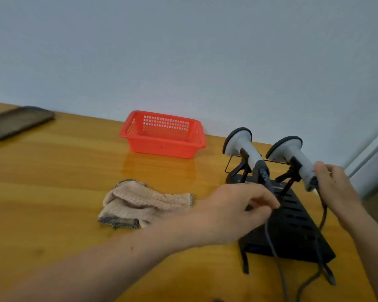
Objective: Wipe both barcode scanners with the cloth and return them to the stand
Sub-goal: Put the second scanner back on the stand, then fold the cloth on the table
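Note:
Two grey barcode scanners sit tilted on a black slotted stand (292, 219) at the right of the wooden table. The left scanner (241, 142) and the right scanner (290, 149) both point their dark heads up and to the left. My left hand (231, 212) reaches across to the foot of the left scanner's handle, with its fingers curled at the dark cable (271, 243). My right hand (334, 186) grips the lower end of the right scanner's handle. A crumpled beige cloth (140, 201) with a dark edge lies on the table left of my left hand, untouched.
A red plastic basket (162, 147) stands by the wall behind the cloth. A dark flat tray (15, 123) lies at the far left. Both scanner cables trail over the stand toward the table's front edge. A wall closes the back, and a pale frame (371, 162) stands at the right.

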